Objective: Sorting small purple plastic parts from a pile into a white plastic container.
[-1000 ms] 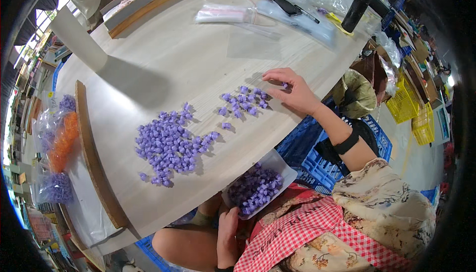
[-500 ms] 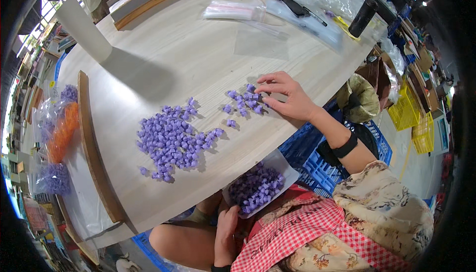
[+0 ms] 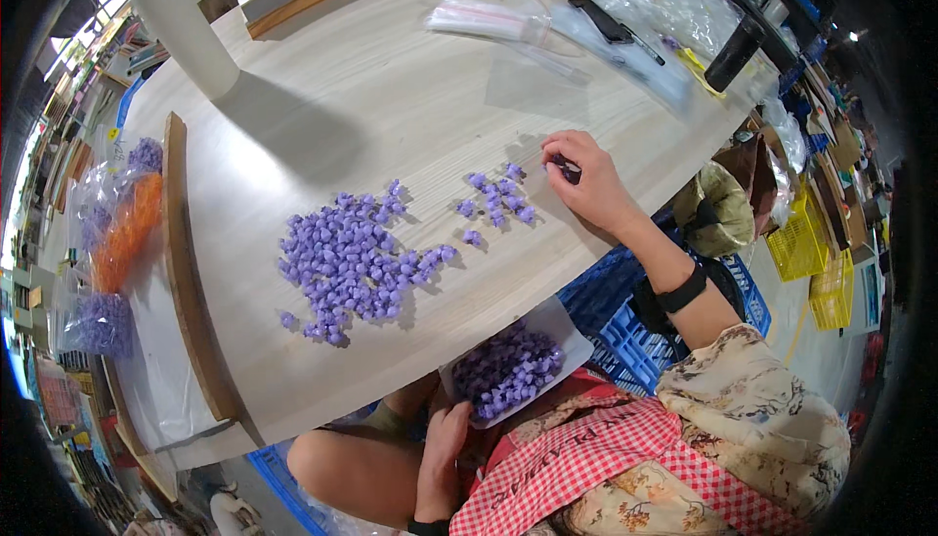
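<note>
My right hand is over the table just right of a small loose group of purple bead-like pieces. Its thumb and fingers curl together, and what lies between them is too small to make out. A larger pile of the same purple pieces spreads to the left on the pale tabletop. Below the table's near edge, on my lap, a white tray holds many more purple pieces. My left hand grips this tray at its near left corner; some fingers are hidden.
A wooden strip edges the table's left side, beside bags of purple and orange pieces. A white cylinder stands at the far left. Clear plastic bags, a phone and a black bottle lie at the far right. Blue crates stand below.
My right hand has drawn a little to the right, away from the small group, and its fingers have curled in. The view has shifted slightly. My left hand stays at the tray.
</note>
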Available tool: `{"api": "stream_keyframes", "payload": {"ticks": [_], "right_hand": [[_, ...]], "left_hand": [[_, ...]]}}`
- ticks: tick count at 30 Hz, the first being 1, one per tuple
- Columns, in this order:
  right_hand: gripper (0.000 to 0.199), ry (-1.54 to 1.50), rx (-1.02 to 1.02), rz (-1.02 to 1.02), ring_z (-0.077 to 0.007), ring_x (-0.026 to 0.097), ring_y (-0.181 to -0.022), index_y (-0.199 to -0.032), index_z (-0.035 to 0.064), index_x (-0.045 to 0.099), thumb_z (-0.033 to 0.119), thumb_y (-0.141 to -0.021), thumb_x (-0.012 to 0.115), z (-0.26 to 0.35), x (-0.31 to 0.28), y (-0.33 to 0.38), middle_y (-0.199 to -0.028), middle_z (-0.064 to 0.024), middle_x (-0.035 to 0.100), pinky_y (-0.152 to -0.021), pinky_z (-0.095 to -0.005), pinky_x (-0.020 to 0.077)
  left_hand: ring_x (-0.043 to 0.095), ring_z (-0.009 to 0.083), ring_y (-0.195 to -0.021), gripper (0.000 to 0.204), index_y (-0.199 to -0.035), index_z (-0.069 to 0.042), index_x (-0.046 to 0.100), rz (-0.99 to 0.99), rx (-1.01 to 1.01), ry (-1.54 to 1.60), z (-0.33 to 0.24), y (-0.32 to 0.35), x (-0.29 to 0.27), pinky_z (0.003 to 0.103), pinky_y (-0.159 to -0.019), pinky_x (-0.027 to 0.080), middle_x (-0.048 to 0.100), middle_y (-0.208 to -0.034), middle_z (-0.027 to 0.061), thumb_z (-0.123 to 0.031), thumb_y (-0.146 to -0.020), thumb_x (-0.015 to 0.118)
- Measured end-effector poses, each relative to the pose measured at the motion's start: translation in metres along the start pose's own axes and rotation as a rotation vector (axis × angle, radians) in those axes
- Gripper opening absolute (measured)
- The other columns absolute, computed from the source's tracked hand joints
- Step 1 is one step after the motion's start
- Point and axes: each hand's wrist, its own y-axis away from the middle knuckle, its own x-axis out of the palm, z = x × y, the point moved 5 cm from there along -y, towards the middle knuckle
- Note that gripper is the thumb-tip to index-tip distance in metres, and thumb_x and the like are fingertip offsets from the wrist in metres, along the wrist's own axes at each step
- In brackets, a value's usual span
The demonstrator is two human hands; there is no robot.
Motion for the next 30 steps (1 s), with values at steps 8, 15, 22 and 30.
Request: {"api": "stream_keyframes", "payload": {"ticks": [8, 15, 22, 30], "right_hand": [[0.030, -0.272, -0.005, 0.187, -0.0241, 0.053, -0.108, -0.111, 0.0091, 0.063, 0.007, -0.081, 0.058, 0.008, 0.016, -0.015, -0.120, -0.0102, 0.056, -0.091, -0.0334, 0.0421], [0.038, -0.187, -0.311, 0.398, -0.0278, 0.047, -0.119, -0.116, 0.0144, 0.062, 0.010, -0.079, 0.061, 0.026, 0.038, -0.031, -0.128, -0.0083, 0.053, -0.100, -0.0385, 0.0339], [0.024, -0.245, -0.199, 0.406, -0.0262, 0.052, -0.114, -0.102, 0.0100, 0.068, 0.003, -0.081, 0.059, 0.010, 0.037, -0.030, -0.124, -0.0078, 0.056, -0.095, -0.0349, 0.0411], [0.013, -0.239, -0.080, 0.291, -0.0234, 0.057, -0.100, -0.087, 0.0059, 0.067, 0.011, -0.075, 0.068, 0.025, 0.015, -0.006, -0.106, -0.0081, 0.062, -0.086, -0.0319, 0.0461]], "left_hand": [[0.057, 0.0202, -0.079, 0.046, -0.085, 0.012, 0.060, -0.009, -0.145, 0.096, 0.013, -0.006, 0.002, 0.034, -0.070, 0.044, 0.063, -0.078, 0.0156, -0.034, -0.077, 0.054], [0.057, 0.0210, -0.079, 0.046, -0.085, 0.011, 0.060, 0.004, -0.219, 0.136, 0.021, -0.011, 0.004, 0.034, -0.070, 0.044, 0.062, -0.078, 0.0159, -0.034, -0.077, 0.053], [0.057, 0.0232, -0.076, 0.050, -0.081, 0.011, 0.060, -0.003, -0.001, -0.041, 0.003, -0.002, -0.002, 0.037, -0.069, 0.044, 0.060, -0.073, 0.0199, -0.038, -0.076, 0.052], [0.058, 0.0241, -0.077, 0.052, -0.085, 0.012, 0.059, 0.012, -0.040, -0.011, 0.016, -0.011, 0.002, 0.037, -0.068, 0.044, 0.060, -0.074, 0.0208, -0.039, -0.077, 0.051]]}}
